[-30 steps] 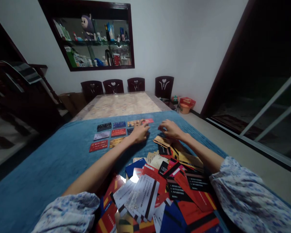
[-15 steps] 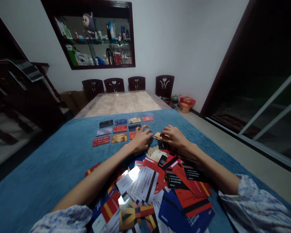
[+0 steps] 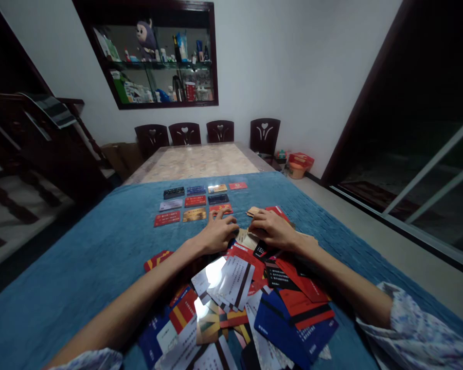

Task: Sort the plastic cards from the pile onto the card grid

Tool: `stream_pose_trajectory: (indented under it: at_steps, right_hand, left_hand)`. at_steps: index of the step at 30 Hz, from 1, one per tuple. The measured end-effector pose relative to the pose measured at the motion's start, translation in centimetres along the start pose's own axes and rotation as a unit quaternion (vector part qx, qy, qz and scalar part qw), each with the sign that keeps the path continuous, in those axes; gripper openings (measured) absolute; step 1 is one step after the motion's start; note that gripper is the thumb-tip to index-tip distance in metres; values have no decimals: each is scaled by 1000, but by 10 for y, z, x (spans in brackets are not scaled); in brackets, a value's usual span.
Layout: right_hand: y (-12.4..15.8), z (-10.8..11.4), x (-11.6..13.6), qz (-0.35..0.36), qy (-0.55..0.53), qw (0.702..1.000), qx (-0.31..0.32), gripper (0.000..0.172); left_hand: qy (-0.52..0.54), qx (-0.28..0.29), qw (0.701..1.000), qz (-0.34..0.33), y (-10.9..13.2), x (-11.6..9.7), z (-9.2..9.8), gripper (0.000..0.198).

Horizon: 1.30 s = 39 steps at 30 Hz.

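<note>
A heap of plastic cards (image 3: 231,285) in red, white, blue, black and gold lies between my forearms on a blue cloth (image 3: 100,257). My left hand (image 3: 217,234) rests at the heap's far left side, fingers bent but apart, beside a red card (image 3: 220,208). Facing it, my right hand (image 3: 273,228) curls its fingers down over the far part of the heap, and its fingertips are hidden. Pale beige cards (image 3: 246,239) show between the two hands. Just beyond the right hand lie a few tan cards (image 3: 252,211) and a red card (image 3: 277,211).
Past my left hand, cards lie in rows, among them a black card (image 3: 174,192), a gold card (image 3: 194,214) and a red card (image 3: 167,218). The bare tabletop (image 3: 204,160) continues beyond the cloth. Dark chairs (image 3: 265,134) stand at the far end.
Both hands have drawn back a little toward the heap. The tan cards that were at my right fingers now lie beyond that hand, and the red card of the near row is more exposed.
</note>
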State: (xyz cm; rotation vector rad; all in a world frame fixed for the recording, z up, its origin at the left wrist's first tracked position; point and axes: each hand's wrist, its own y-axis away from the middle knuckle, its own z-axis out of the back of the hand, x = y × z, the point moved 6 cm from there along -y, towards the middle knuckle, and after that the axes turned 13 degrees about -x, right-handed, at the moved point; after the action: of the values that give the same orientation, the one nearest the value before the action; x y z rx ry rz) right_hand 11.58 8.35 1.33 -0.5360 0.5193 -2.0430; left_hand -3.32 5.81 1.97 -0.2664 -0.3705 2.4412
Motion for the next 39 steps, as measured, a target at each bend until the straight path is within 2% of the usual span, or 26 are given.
stream_pose_trajectory:
  at_steps: [3,6,10,17,23,28,33,39]
  right_hand:
    - [-4,-1,14,14,-27,1000,8,20]
    - [-6,-2,29,19,-65,997,44,19]
    - [-7,-2,39,14,-85,994,65,20]
    - [-10,-9,38,-7,-76,994,82,27]
    - [-12,-14,31,-15,-71,994,82,22]
    - [-18,-15,29,-3,-50,995,81,19]
    - [-28,-16,26,-16,-53,995,83,14]
    - [-33,-14,24,-47,-58,993,92,35]
  left_hand:
    - [29,7,1000,4,4,3,4,20]
    - [66,11,998,3,6,4,6,16]
    - [98,21,995,-8,7,0,10,16]
    - [130,58,990,-9,5,-8,5,29]
    - [124,62,990,19,3,-11,3,21]
    - [97,57,990,81,2,-2,6,20]
    - [84,37,979,181,3,19,8,15]
    - [82,21,961,262,7,39,8,17]
